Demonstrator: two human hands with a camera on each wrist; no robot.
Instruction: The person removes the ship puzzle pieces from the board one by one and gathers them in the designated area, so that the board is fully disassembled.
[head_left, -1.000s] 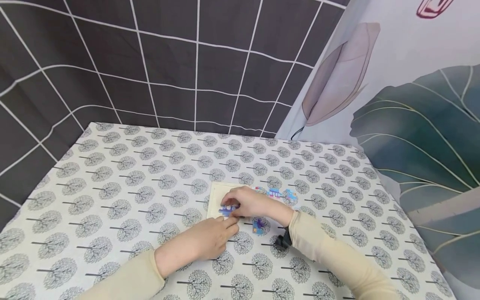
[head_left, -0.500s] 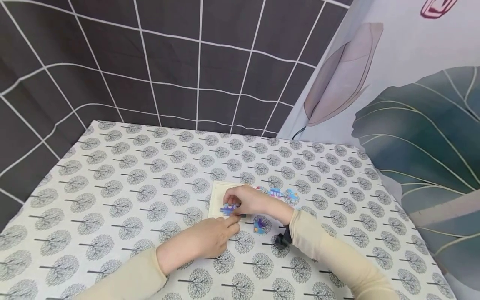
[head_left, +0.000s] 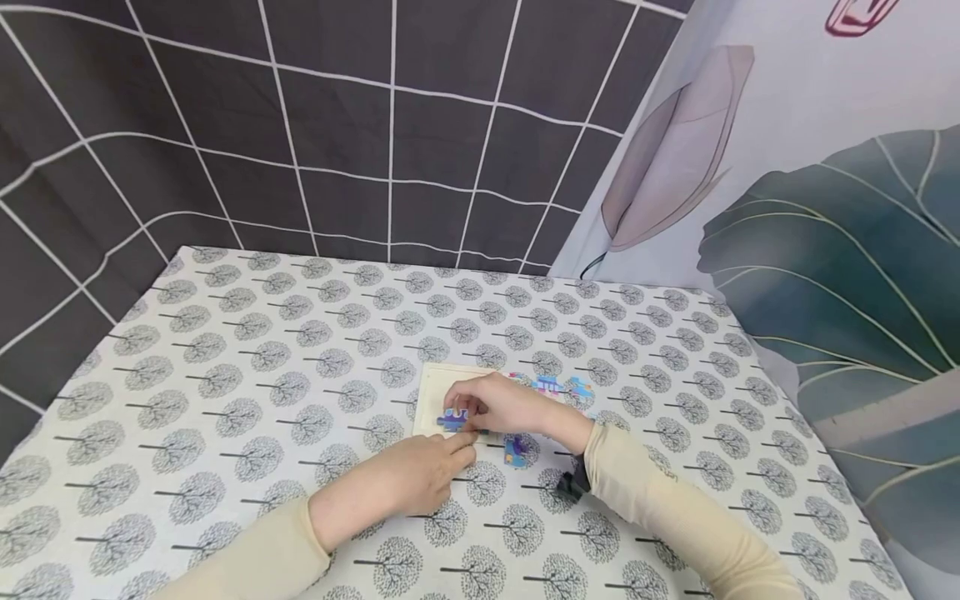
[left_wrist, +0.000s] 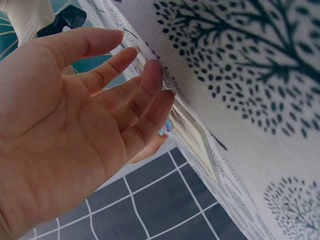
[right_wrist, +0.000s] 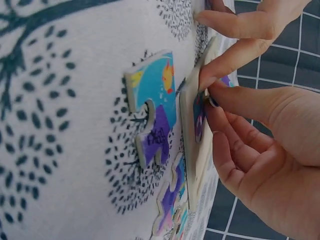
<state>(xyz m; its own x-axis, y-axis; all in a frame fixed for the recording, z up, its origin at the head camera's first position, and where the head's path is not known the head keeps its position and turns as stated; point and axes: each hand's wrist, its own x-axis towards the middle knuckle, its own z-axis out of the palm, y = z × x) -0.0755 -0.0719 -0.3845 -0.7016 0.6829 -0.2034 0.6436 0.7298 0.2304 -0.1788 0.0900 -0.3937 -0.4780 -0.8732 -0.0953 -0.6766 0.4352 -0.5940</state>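
Note:
A cream puzzle tray (head_left: 431,390) lies on the cloth, with blue and purple jigsaw pieces (head_left: 451,421) along its near side. Over that near side, my right hand (head_left: 501,405) pinches a jigsaw piece (right_wrist: 213,102) between thumb and index finger, mostly covered by the fingertips. My left hand (head_left: 422,477) is at the tray's near edge, its index fingertip pressing beside the right thumb. The other left fingers (left_wrist: 150,117) are loosely bent and hold nothing. Just right of the tray lies a loose blue and purple piece with an orange fish (right_wrist: 165,107).
Several other loose jigsaw pieces (head_left: 550,383) lie on the cloth beyond the right forearm. The tree-print tablecloth (head_left: 285,387) runs back to a dark grid-patterned curtain (head_left: 330,125). A black wrist camera (head_left: 573,483) sits under the right wrist.
Both hands stay in nearly the same place at the tray. The right fingers shift slightly over the blue and purple pieces; the left hand barely moves.

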